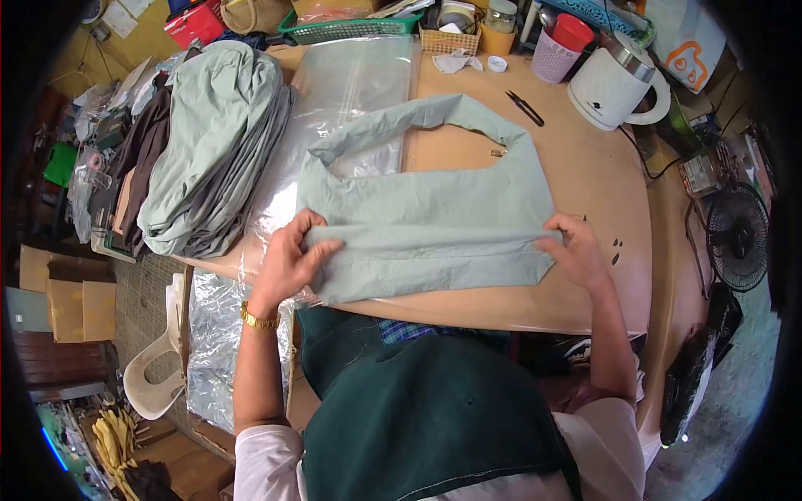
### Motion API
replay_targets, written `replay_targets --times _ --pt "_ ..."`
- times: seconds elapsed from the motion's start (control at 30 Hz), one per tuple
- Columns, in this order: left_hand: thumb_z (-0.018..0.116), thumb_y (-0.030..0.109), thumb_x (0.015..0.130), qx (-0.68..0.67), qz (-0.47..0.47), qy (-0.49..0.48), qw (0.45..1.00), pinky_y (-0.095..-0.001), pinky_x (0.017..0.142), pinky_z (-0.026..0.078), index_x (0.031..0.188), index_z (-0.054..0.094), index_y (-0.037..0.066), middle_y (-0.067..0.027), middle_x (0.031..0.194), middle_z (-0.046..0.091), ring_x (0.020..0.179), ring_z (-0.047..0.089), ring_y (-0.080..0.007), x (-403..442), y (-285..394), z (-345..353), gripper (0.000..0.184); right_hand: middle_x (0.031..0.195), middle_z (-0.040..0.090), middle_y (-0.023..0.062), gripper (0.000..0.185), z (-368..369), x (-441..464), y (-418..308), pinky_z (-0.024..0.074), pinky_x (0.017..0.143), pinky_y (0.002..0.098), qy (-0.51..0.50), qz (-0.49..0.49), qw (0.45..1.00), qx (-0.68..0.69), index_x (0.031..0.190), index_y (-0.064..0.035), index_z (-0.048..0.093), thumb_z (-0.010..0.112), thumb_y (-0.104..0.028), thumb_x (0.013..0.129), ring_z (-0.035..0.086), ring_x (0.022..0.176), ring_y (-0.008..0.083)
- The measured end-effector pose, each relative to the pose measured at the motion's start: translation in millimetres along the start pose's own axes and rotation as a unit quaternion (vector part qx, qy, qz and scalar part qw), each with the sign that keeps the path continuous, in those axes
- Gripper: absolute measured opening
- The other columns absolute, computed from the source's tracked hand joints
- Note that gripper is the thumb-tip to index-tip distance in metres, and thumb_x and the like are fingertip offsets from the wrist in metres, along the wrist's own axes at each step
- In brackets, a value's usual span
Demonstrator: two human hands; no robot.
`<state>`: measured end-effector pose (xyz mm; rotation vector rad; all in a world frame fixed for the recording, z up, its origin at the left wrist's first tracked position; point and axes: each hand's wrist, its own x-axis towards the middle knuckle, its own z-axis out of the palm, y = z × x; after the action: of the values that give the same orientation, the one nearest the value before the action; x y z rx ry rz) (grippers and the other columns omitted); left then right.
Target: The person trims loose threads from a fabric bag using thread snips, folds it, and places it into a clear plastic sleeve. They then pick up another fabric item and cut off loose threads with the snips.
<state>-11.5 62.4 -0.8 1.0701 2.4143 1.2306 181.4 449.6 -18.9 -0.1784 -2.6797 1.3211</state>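
Note:
A pale green cloth bag (pixel 426 200) lies on the table, its long strap looped away from me toward the back. My left hand (pixel 294 255) grips the bag's left side, the thumb on top of the cloth. On the opposite side my right hand (pixel 576 249) pinches the right edge between thumb and fingers. Between the two hands the fabric is drawn straight in a crosswise fold, with the lower flap lying toward the table's front edge. A small metal-coloured piece (pixel 498 153) shows inside the strap loop, by its right side.
A heap of similar cloth pieces (pixel 209 142) rises at the left. Clear plastic sheets (pixel 359 71) lie partly under the bag. Thread snips (pixel 525 108), a white electric kettle (pixel 608 88), a lilac basket (pixel 555 57) and a green basket (pixel 351 30) are toward the back.

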Motion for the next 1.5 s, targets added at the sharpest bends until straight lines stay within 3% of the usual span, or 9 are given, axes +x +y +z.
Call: replay_targets --times 0.03,0.13,0.37,0.77,0.87,0.97,1.03,1.37,1.5 --pt "0.076 0.017 0.082 -0.061 -0.044 0.009 0.997 -0.0278 0.068 0.044 0.091 0.056 0.002 -0.0029 0.077 0.057 0.073 0.052 -0.0116 4.8 -9.1 2.4 0.027 0.065 0.046 -0.008 0.02 0.4 2.5 9.9 0.0346 0.06 0.0228 0.02 0.097 0.986 0.133 0.081 -0.0058 0.056 0.074 -0.003 0.075 0.042 0.061 0.0033" --pt "0.078 0.02 0.083 -0.13 -0.087 0.02 0.988 -0.025 0.073 0.044 0.095 0.057 0.001 0.0003 0.085 0.059 0.082 0.051 -0.0073 12.9 -23.6 9.0 0.03 0.067 0.042 -0.0102 0.021 9.6 9.8 34.0 0.0281 0.052 0.0204 -0.008 0.141 0.982 0.122 0.084 -0.0034 0.057 0.077 -0.007 0.078 0.035 0.062 0.0" --pt "0.079 0.017 0.079 -0.109 -0.098 -0.061 0.987 -0.024 0.072 0.045 0.1 0.057 0.0 -0.0018 0.088 0.061 0.083 0.052 -0.007 -2.5 -9.3 -7.3 0.035 0.065 0.04 -0.0072 0.024 -7.0 7.0 6.9 0.0294 0.051 0.0264 -0.055 0.1 0.993 -0.021 0.086 -0.0024 0.06 0.08 -0.008 0.074 0.034 0.06 0.0044" --pt "0.076 0.019 0.083 -0.198 -0.141 -0.063 0.968 -0.0261 0.074 0.046 0.102 0.059 -0.002 -0.003 0.092 0.062 0.085 0.051 -0.0076 -11.5 -29.9 4.1 0.033 0.078 0.063 -0.0017 0.015 -3.1 3.7 15.0 0.0443 0.068 0.025 -0.067 0.12 0.983 0.12 0.087 -0.0006 0.063 0.075 -0.002 0.079 0.051 0.075 0.0052" --pt "0.078 0.017 0.08 -0.169 -0.053 -0.016 0.984 -0.0303 0.081 0.046 0.103 0.06 -0.001 -0.0071 0.099 0.063 0.091 0.056 -0.0148 -10.0 -7.2 10.8 0.035 0.088 0.064 0.0018 0.023 -2.7 2.3 5.0 0.0456 0.074 0.0274 -0.098 0.129 0.979 0.123 0.093 -0.0021 0.063 0.078 -0.004 0.076 0.056 0.082 0.0095" --pt "0.08 0.013 0.07 0.157 0.124 0.191 0.961 -0.0363 0.082 0.048 0.106 0.064 0.005 -0.0139 0.099 0.06 0.093 0.058 -0.0338 -1.9 25.6 17.9 0.04 0.102 0.061 0.0072 0.036 15.2 7.8 -41.2 0.0455 0.081 0.0329 0.099 -0.008 0.986 -0.134 0.101 -0.0049 0.062 0.08 -0.007 0.071 0.058 0.092 0.0197" --pt "0.079 0.01 0.072 0.103 0.169 0.11 0.974 -0.036 0.077 0.048 0.098 0.068 0.006 -0.0097 0.096 0.062 0.088 0.059 -0.0279 0.6 41.2 43.0 0.028 0.111 0.056 0.0109 0.045 31.5 12.6 -58.4 0.0414 0.09 0.0395 0.146 -0.098 0.969 -0.174 0.107 -0.0079 0.06 0.081 -0.01 0.067 0.054 0.102 0.0294" --pt "0.076 0.008 0.075 0.101 0.12 0.068 0.985 -0.035 0.071 0.048 0.086 0.068 0.006 -0.0077 0.086 0.061 0.078 0.059 -0.025 11.8 20.3 98.9 0.013 0.109 0.056 0.0102 0.033 96.6 29.2 -28.4 0.0341 0.096 0.0442 0.144 -0.16 0.958 -0.191 0.104 -0.0066 0.06 0.074 -0.015 0.075 0.051 0.103 0.0302" --pt "0.066 0.003 0.082 0.066 0.123 0.18 0.974 -0.0376 0.065 0.046 0.086 0.057 0.003 -0.0134 0.086 0.055 0.075 0.055 -0.0321 8.4 17.1 80.8 0.01 0.105 0.057 0.01 0.03 97.2 31.4 -26.2 0.0342 0.096 0.045 0.151 -0.169 0.957 -0.18 0.102 -0.0068 0.06 0.073 -0.015 0.076 0.051 0.102 0.0299"
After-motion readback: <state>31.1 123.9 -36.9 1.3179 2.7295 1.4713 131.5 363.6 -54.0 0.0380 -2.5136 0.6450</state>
